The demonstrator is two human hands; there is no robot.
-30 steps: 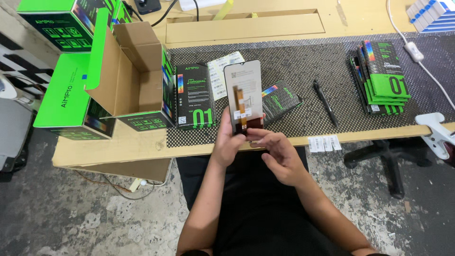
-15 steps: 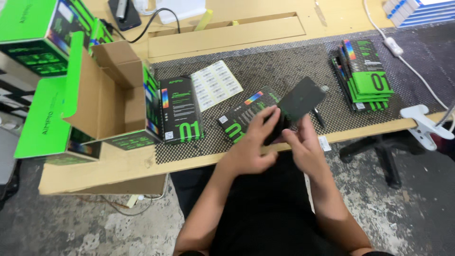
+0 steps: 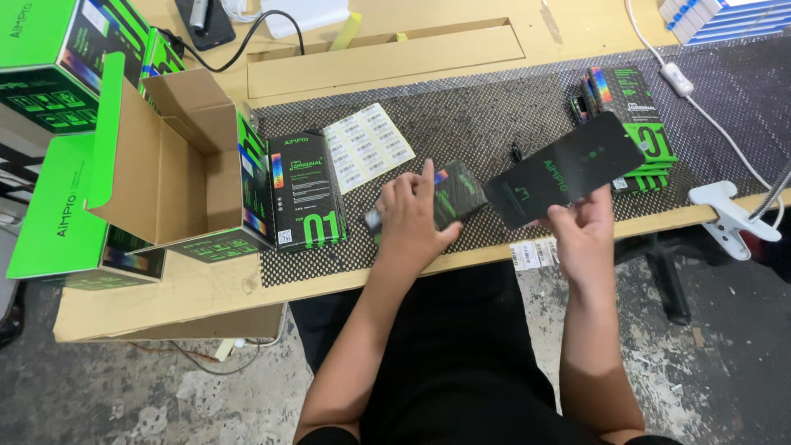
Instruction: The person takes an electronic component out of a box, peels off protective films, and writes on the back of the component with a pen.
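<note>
1. Black and flat, the sleeve-like panel (image 3: 564, 169) sits pinched in my right hand (image 3: 587, 235), fingers closed on its lower edge, tilted up toward two o'clock above the worktop (image 3: 206, 301).
2. My left hand (image 3: 412, 222) lies palm-down on a small black-and-green box (image 3: 457, 191), fingers spread and pressing it to the mesh mat (image 3: 461, 115), not wrapped around it.
3. As I judge it, doing this well means pinning the box steady with the left and keeping the panel level and lined up with the box's three o'clock end.
4. A matching box (image 3: 306, 191) stands at nine o'clock, beside the open carton (image 3: 177, 161).
5. The label sheet (image 3: 367, 146) lies at eleven o'clock; a stack of boxes (image 3: 638, 124) waits at two o'clock.
</note>
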